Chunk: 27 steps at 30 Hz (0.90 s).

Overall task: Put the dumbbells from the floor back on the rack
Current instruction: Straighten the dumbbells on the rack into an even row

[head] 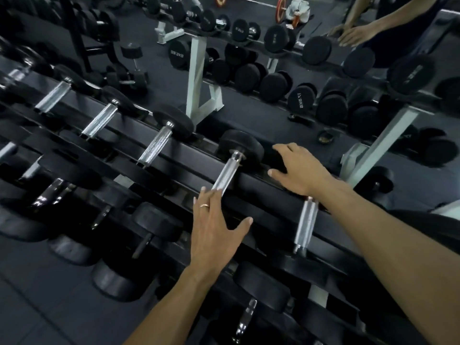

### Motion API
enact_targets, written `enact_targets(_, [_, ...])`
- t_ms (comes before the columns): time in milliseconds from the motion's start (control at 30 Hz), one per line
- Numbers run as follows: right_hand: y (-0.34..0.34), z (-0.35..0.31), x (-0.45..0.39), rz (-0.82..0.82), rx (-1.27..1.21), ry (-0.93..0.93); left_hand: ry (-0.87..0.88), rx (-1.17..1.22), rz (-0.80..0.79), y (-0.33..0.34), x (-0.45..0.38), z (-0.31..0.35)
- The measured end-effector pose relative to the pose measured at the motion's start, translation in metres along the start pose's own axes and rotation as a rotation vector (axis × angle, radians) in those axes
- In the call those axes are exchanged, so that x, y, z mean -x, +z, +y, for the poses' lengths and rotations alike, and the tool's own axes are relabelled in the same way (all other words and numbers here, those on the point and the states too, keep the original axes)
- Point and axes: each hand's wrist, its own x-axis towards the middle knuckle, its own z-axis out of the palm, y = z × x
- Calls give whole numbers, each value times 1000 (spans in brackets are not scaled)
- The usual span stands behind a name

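Observation:
A black dumbbell rack (251, 183) runs diagonally across the view, its tiers holding several black dumbbells with chrome handles. My left hand (214, 230) hovers open, fingers spread, its fingertips at the near end of one dumbbell's chrome handle (227, 174) on the top tier. My right hand (298, 168) rests open on the far black head of the neighbouring dumbbell, whose chrome handle (307, 225) shows below my wrist. Neither hand grips anything.
A mirror behind the rack reflects dumbbells, white rack legs (199, 78) and my hands (353, 33). Reflected loose dumbbells (132, 68) lie on the dark floor. Grey floor tiles (37, 307) show at the lower left.

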Motion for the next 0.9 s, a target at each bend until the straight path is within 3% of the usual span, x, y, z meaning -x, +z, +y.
enact_targets(133, [-13,39,31,22,-43,77,-3,36,-108,31,31,29])
enact_targets(400, [-4,90,69,-95,-259,194,-243,103,-398,78,70,63])
enact_targets(633, [9,97,56,-53,-264,191,-297,20,-359,95,75,68])
enact_targets(900, [17,103,62,26,-308,170,-295,-27,-428,96,66,66])
